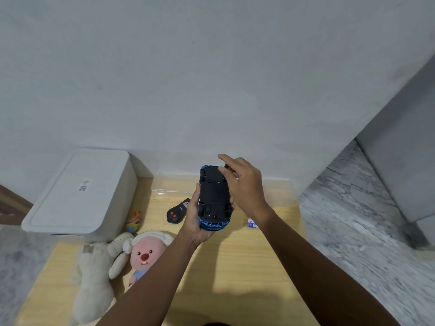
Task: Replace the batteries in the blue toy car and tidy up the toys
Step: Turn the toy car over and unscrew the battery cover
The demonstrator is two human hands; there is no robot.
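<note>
L hand (196, 222) grips blue toy car (214, 198) underside up, R hand (242, 182) fingertips pinch its chassis; labels unreadable

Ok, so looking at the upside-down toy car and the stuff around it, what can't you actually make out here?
Head view only:
- Car: the blue top faces away; right hand covers the far end.
- Battery cover: too dark to tell shut or off.
- Small packet: half behind the right wrist, print too small.
- White box: lid on, contents hidden.
- Small colourful toy: blurred.
</note>
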